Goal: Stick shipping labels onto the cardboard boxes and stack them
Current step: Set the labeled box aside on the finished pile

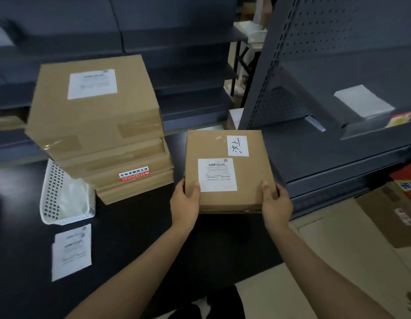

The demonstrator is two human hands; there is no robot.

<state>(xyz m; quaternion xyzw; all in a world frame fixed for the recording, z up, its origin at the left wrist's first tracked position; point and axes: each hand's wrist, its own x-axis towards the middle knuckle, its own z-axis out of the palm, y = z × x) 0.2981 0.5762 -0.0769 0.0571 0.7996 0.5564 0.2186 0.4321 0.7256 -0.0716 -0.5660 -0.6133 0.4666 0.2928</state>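
A flat cardboard box (209, 148) is held over the black table, carrying a white shipping label (217, 174) and a handwritten white sticker (237, 146) on its top. My left hand (185, 203) grips its near left corner with the thumb on top. My right hand (275, 202) grips the near right corner the same way. To the left stands a stack of several cardboard boxes (96, 125); the top one bears a white label (92, 83). Loose labels (72, 250) lie on the table at the front left.
A white perforated basket (61, 199) with plastic inside stands beside the stack. Dark metal shelving (326, 88) rises at the right with a white paper pad (363, 101) on it. Cardboard boxes (393, 208) sit on the floor at the right.
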